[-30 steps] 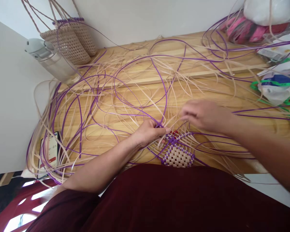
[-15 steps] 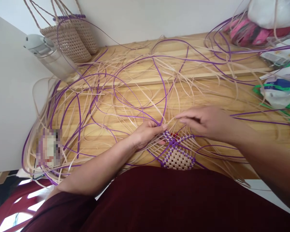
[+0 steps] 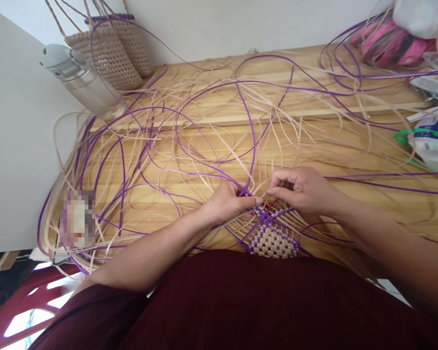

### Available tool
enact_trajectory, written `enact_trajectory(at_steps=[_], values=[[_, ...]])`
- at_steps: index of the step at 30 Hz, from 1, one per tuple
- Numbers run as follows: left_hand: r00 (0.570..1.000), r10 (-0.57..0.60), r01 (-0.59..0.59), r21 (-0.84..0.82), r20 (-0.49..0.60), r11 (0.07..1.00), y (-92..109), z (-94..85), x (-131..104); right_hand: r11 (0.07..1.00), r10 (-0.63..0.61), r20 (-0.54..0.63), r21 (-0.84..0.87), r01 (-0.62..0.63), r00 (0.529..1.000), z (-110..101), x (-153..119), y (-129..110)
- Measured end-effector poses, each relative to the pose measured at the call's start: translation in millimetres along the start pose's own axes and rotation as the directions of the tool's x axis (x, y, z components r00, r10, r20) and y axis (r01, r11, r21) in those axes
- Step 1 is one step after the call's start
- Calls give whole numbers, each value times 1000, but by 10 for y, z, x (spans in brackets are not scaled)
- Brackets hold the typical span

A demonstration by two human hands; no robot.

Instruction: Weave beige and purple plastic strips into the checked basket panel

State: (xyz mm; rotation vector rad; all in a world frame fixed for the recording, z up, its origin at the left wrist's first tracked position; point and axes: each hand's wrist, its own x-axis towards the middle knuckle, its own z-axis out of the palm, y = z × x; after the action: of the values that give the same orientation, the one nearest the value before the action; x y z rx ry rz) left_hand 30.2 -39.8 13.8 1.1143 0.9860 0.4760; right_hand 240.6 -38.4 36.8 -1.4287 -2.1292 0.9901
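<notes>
A purple and beige woven piece (image 3: 273,241) lies near my body, its loose strands fanning out on both sides. My left hand (image 3: 230,201) is closed on the upper left edge of the weaving, thumb on top, fingers partly hidden beneath. Purple strands (image 3: 253,146) rise from beside that thumb. To its right, my right hand (image 3: 295,188) pinches a thin beige strand (image 3: 265,194) between thumb and fingertips, just above the weaving. A small red thing (image 3: 266,206) shows between the hands, too small to name.
Long purple and beige strands sprawl over the wooden table (image 3: 190,194). At the back left stand a clear bottle (image 3: 91,90) with a grey lid and woven bags (image 3: 111,56). Plastic packages (image 3: 432,146) lie on the right. A blurred-out patch (image 3: 77,218) sits at the left.
My right hand has come down and closer to the left hand, its fingers more curled in a pinch. My left hand keeps its hold. The whole view has shifted slightly.
</notes>
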Motion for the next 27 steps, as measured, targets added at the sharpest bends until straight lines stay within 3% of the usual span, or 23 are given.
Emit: enact_trajectory(at_steps=[3,6,9,12,15,21,24,27], values=[[1000,6,-6,16,9,1000,-1,-19,-2,995,87,-7,44,-87,996,-32,-10,175],[991,-15,22,-50,130,998,37,-89,-3,987,150,13,57,-151,989,-98,-64,262],[982,-36,60,-124,188,991,96,-180,1,990,139,-108,-4,-141,984,-127,-141,162],[986,-62,96,-220,157,971,112,-219,14,996,51,-209,-60,-65,976,-58,-206,-75],[990,-57,91,-281,127,956,76,-178,16,997,-31,-167,-73,19,985,119,-238,-265],[996,51,-69,-289,-68,955,-39,-11,-80,984,-97,-187,-166,66,977,469,-206,-239],[991,73,-107,-339,-112,935,-99,38,-134,995,-100,-190,-41,94,977,511,-185,-182],[985,73,-117,-295,-156,948,-88,25,-130,979,11,-189,203,28,982,516,-159,-133]])
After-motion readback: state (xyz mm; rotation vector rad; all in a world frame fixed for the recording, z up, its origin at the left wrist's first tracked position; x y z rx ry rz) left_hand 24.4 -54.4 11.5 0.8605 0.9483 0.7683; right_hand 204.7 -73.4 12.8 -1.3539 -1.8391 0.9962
